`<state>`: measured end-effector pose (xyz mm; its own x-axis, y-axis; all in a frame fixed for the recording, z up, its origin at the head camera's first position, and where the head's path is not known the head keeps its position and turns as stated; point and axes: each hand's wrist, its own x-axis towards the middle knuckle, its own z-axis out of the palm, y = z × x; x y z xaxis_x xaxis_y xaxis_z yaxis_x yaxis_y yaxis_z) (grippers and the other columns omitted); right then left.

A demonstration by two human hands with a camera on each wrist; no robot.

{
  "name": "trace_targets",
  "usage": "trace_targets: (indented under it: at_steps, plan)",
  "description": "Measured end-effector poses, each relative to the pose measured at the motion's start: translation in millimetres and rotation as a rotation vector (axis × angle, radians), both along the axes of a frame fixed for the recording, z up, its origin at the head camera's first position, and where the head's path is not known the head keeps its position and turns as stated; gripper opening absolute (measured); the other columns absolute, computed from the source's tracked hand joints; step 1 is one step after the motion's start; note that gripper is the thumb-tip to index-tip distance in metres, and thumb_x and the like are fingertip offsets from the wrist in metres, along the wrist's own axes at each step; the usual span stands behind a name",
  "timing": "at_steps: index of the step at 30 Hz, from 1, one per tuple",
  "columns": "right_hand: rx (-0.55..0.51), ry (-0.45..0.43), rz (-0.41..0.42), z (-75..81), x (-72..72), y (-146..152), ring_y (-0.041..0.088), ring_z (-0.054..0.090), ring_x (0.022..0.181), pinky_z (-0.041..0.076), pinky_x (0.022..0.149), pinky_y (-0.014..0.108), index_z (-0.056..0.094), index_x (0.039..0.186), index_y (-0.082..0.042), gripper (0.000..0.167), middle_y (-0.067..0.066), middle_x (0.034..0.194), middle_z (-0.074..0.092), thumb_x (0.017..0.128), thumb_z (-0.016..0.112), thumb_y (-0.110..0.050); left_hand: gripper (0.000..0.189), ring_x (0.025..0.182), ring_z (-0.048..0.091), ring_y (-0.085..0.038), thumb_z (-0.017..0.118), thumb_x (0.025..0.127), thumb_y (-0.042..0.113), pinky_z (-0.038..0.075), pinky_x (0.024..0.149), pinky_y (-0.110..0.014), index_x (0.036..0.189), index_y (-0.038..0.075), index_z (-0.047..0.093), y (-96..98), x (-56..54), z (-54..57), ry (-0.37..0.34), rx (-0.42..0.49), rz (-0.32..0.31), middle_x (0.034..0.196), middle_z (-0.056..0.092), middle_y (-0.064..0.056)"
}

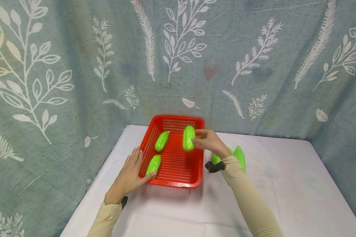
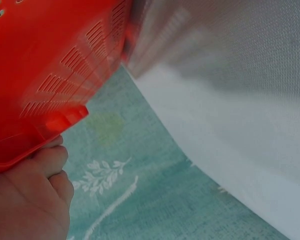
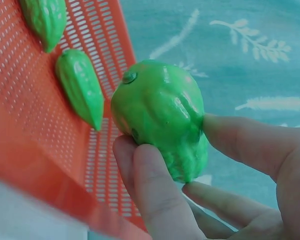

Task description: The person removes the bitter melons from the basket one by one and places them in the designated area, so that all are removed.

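Red basket [image 1: 178, 166]: rectang., perforated walls & floor; sits on the bench [image 1: 284, 184], which is spread w/ white cloth.
R hand [image 1: 208, 142]: reaches in from basket's R side; fingers bent & closed round one green piece, parted only by its width; grip from opp. sides, clear in R wrist view.
Held green veg [image 1: 189, 138]: plump, glossy, ridged; held above R part of basket, long axis running approx. front to rear in head view; blunt end w/ small stem knob shows in R wrist view.
L hand [image 1: 127, 177]: lies along basket's L rim nr front corner; fingers approx. straight in head view, resting against outside of wall; thumb spread apart, over the corner; no veg in its grasp.
Rear veg [image 1: 162, 141]: in basket, toward rear L; slanted, pointed end to rear.
Front veg [image 1: 153, 165]: in basket, front L corner, nr L thumb; contact w/ thumb can't be told.
Bench veg [image 1: 239, 157]: at least 2 pcs, R of basket; partly hidden by R wrist, so exact no. unclear.
Sleeves [image 1: 252, 200]: beige, both arms; dark wrist units [image 1: 215, 167] at the cuffs.
Curtain [image 1: 225, 59]: grey-green w/ white leaf prints, behind bench & at both sides.
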<state>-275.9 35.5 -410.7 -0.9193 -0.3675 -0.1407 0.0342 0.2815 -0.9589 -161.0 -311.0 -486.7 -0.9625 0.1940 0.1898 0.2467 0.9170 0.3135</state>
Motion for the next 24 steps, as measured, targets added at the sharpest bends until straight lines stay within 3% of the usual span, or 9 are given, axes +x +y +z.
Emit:
trace_targets:
  at_steps: [10, 15, 19, 24]
  plan:
    - [-0.006, 0.054, -0.016, -4.1, 14.6, 39.0, 0.027, 0.076, 0.105, 0.062, 0.094, 0.039, 0.046, 0.155, -0.002, 0.066, 0.033, 0.137, 0.061, 0.097, 0.073, -0.020, 0.115, 0.163, 0.009, -0.040, 0.065, 0.089, 0.068, 0.017, 0.129, -0.061, 0.162, -0.006, 0.018, -0.7, 0.9, 0.1, 0.001, -0.004, -0.004, 0.174, 0.010, -0.021]
    - [0.065, 0.072, -0.026, -5.1, 23.8, 61.9, 0.028, 0.077, 0.105, 0.061, 0.096, 0.046, 0.045, 0.155, -0.002, 0.069, 0.032, 0.137, 0.062, 0.097, 0.073, -0.026, 0.114, 0.163, 0.010, -0.040, 0.065, 0.089, 0.068, 0.018, 0.128, -0.063, 0.162, -0.007, 0.019, -0.5, 1.6, -1.4, 0.009, -0.003, -0.005, 0.174, 0.011, -0.022]
    - [0.111, 0.074, -0.046, -8.1, 29.5, 79.9, 0.029, 0.077, 0.106, 0.062, 0.095, 0.043, 0.046, 0.154, -0.002, 0.069, 0.032, 0.139, 0.061, 0.097, 0.073, -0.030, 0.114, 0.163, 0.009, -0.040, 0.065, 0.089, 0.068, 0.017, 0.128, -0.063, 0.162, -0.007, 0.018, -0.6, 2.1, -1.4, 0.013, -0.004, -0.005, 0.174, 0.009, -0.021]
    - [0.085, 0.066, -0.073, -10.4, 34.6, 100.3, 0.031, 0.075, 0.110, 0.061, 0.096, 0.039, 0.044, 0.156, -0.002, 0.069, 0.033, 0.142, 0.058, 0.099, 0.071, -0.030, 0.114, 0.162, 0.010, -0.041, 0.066, 0.089, 0.066, 0.018, 0.128, -0.063, 0.162, -0.007, 0.018, 0.3, 1.8, -0.4, 0.022, 0.001, -0.008, 0.174, 0.009, -0.021]
